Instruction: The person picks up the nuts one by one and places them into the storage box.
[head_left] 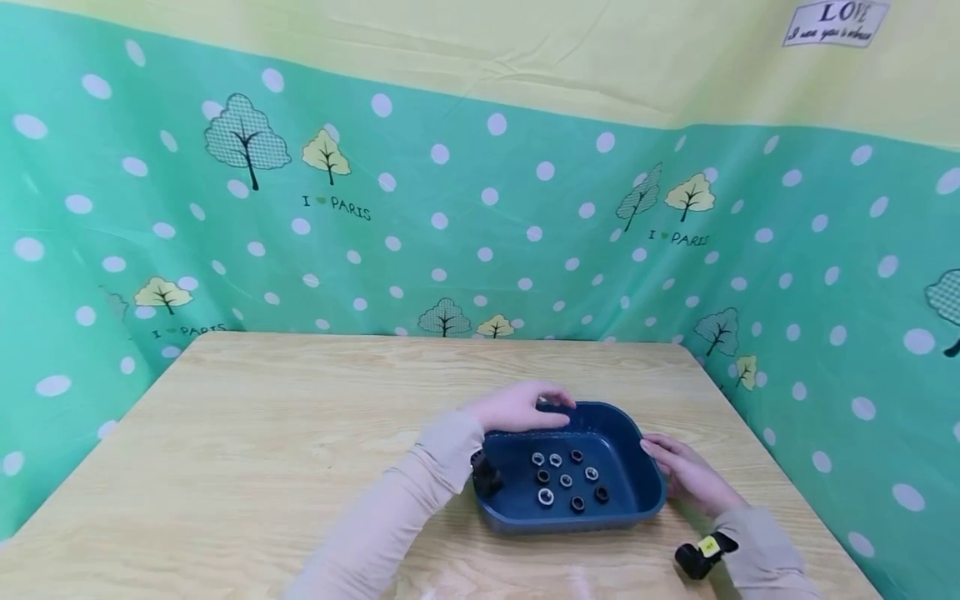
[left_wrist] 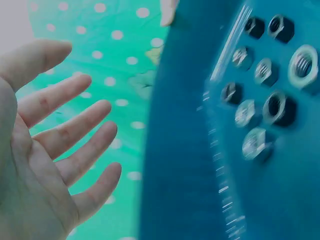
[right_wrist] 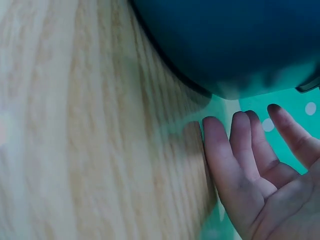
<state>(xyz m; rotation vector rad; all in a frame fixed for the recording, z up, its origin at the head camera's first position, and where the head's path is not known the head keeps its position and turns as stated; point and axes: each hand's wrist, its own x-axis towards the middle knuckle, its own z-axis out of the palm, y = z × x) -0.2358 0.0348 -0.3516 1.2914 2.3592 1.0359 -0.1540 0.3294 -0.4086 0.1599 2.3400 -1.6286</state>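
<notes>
A dark blue rectangular bin stands on the table, with several hex nuts lying loose on its floor. Some are silver, like the hex nut toward the front, and others black, like the dark nut beside it. Over the bin's far left rim is my left hand, holding nothing; the left wrist view shows its fingers spread and relaxed. My right hand is at the bin's right wall, its thumb by the rim. In the right wrist view its fingers extend loosely near the bin's outer side.
The wood-grain table extends far to the left of the bin. A green polka-dot curtain with printed trees encloses the back and sides. A black wrist camera sits on the right wrist, close to the tabletop.
</notes>
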